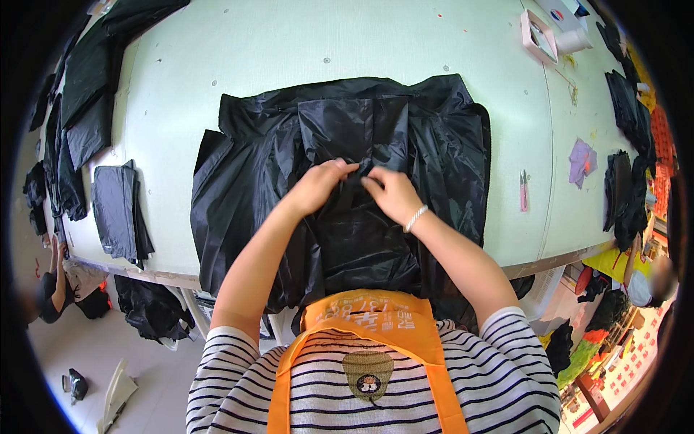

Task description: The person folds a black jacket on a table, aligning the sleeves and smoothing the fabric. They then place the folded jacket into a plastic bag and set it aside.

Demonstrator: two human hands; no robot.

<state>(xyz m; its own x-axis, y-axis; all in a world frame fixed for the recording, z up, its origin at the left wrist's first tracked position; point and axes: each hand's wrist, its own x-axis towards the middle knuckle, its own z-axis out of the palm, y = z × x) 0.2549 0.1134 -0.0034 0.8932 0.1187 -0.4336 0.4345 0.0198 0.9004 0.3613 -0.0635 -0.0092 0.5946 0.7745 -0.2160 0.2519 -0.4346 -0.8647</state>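
A black, shiny thin-fabric garment (246, 173) lies spread over the table in front of me, its near part hanging over the edge toward my orange apron. Near its middle, just below a flat rectangular panel, my left hand (323, 185) pinches the black fabric between thumb and fingers. Close by on the right, my right hand (392, 194) has its fingers curled and closed on the same fabric. A small gap with a raised fold of cloth separates the two hands. What exactly lies between the fingertips is too small to make out.
Folded black cloth pieces (116, 210) lie at the left, with more black fabric (90, 87) behind them. To the right are a pink-handled small cutter (523, 192), a purple scrap (581, 162), a pink tray (538, 37) and a white thread spool (573, 41). Other people sit at both sides.
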